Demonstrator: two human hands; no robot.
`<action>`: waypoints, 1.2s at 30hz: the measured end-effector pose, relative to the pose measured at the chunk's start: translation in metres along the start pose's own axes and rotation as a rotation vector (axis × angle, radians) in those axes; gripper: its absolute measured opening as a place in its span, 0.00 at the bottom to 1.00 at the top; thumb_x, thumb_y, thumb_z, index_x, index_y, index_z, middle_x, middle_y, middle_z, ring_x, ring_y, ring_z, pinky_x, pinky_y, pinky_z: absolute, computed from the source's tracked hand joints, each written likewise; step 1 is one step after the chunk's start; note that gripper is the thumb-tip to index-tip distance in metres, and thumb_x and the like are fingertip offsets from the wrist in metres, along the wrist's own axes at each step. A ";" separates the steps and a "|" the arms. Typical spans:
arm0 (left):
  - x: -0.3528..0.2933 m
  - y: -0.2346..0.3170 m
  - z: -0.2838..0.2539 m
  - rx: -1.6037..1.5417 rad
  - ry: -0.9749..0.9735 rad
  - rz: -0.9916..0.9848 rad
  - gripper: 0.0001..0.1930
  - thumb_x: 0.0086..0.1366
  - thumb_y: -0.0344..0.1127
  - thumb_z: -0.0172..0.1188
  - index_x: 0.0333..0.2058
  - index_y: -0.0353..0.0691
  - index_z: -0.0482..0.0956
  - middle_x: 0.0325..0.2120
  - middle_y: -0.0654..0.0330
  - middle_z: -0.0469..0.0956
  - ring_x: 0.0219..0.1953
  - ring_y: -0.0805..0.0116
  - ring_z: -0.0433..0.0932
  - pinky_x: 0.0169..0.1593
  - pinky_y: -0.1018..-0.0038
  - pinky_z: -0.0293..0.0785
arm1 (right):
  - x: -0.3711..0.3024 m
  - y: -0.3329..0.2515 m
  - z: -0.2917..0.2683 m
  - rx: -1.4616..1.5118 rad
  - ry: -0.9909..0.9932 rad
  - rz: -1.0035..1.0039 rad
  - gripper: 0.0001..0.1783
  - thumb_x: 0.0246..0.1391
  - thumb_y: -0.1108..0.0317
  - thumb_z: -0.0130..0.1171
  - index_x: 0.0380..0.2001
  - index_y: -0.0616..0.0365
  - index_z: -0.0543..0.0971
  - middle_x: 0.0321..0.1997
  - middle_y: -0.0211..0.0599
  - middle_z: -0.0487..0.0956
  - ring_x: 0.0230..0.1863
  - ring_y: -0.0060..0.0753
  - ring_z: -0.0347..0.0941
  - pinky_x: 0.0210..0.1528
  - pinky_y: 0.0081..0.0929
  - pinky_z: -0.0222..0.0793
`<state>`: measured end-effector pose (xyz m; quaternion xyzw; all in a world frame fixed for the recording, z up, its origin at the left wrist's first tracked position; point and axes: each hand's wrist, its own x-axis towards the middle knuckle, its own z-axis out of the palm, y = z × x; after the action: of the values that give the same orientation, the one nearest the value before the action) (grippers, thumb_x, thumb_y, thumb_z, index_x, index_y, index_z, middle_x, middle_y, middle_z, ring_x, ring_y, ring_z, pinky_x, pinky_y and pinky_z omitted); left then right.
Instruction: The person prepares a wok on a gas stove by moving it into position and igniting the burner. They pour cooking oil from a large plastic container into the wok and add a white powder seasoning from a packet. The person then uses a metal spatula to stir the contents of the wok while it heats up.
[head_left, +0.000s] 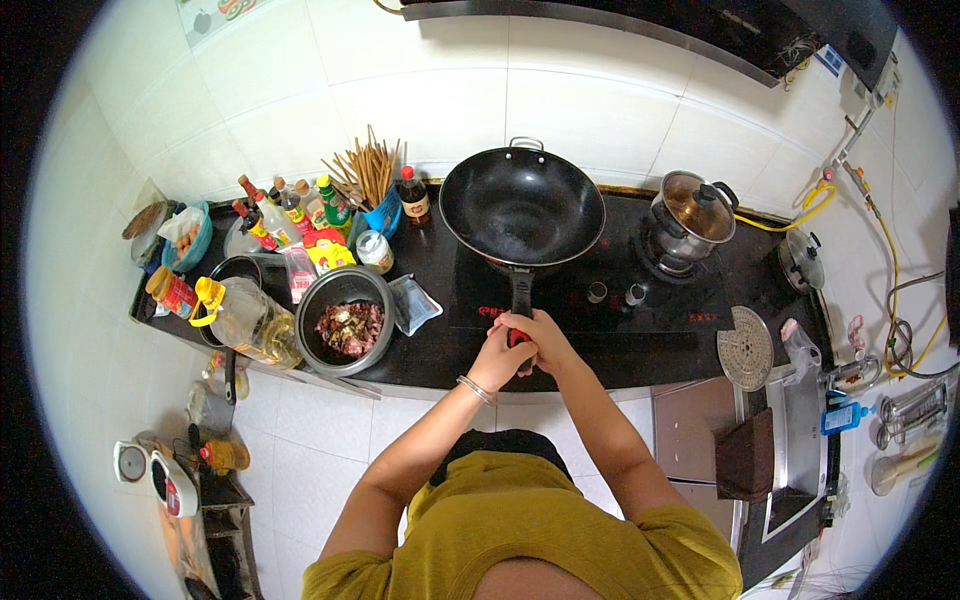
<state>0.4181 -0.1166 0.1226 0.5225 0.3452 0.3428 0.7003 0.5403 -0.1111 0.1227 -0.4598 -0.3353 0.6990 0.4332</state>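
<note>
Countertop at an apparently early stage: wok set midway along the back edge, grey bowl near the front edge, left, with meat seemingly not yet cooked. Counted: one wok, one grey bowl, one lidded pot toward the back-right corner, two hands, left hand and right hand, clamped together round the one wok handle.

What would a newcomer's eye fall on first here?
The big black wok dominates the middle, its handle held by the left hand and right hand. Next come the dark bowl of chopped meat on the left and the lidded steel pot on the right.
</note>
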 end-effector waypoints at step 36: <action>-0.011 0.037 0.019 0.977 0.162 0.225 0.34 0.45 0.33 0.58 0.51 0.22 0.57 0.40 0.37 0.71 0.40 0.47 0.75 0.44 0.64 0.72 | 0.005 0.016 0.003 0.464 -0.353 -0.396 0.11 0.47 0.64 0.55 0.30 0.59 0.71 0.36 0.44 0.76 0.38 0.35 0.72 0.43 0.31 0.69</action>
<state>0.4241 -0.1278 0.1639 0.7948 0.4599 0.2541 0.3037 0.5318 -0.1136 0.1080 -0.1473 -0.3199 0.7276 0.5887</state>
